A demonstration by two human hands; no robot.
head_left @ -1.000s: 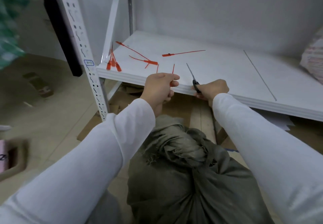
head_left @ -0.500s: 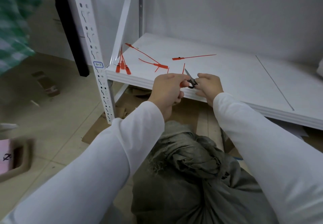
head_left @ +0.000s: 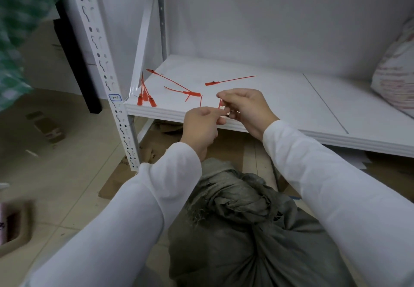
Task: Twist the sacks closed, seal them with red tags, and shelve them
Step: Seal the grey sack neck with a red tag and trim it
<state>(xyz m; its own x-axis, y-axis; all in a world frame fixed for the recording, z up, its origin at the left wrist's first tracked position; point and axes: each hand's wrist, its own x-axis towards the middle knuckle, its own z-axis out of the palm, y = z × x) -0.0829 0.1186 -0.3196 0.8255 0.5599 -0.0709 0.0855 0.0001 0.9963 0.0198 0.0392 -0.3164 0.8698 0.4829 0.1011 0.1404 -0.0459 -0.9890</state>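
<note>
Both hands meet just above the front lip of the white shelf (head_left: 280,98). Left hand (head_left: 201,127) is curled, thumb and forefinger pinched toward the right hand (head_left: 245,107), whose fingers are bent in around a short red tag (head_left: 220,104) that sticks up betw. the two; tag end is thin and partly hidden, can't tell exactly how it's gripped. Half a sec ago small scissors showed in the right hand at this spot; now no blades visible, only a dark bit under the right fingers, can't tell what it is. A sec ago the hands were apart along the shelf edge, left fist closed, right holding the scissors; since then they've come together and lifted a little.

Grey sack (head_left: 246,219) sits on the floor below the forearms, neck twisted and bunched toward the shelf, same place as before. Upper part of the neck is hidden behind the left wrist and white sleeve (head_left: 134,208), so a tag on it can't be made out.

On the shelf, unchanged: bundle of red tags (head_left: 145,96) at the front left corner, two crossed loose ones (head_left: 186,91) beside it, one single (head_left: 228,81) further back, a short red offcut (head_left: 201,100) near the hands. White printed sack (head_left: 396,71) lies at the right end of the shelf, well apart. Perforated upright (head_left: 105,73) w/ a blue-edged label stands at left; flattened cardboard (head_left: 156,150) under the shelf.
</note>
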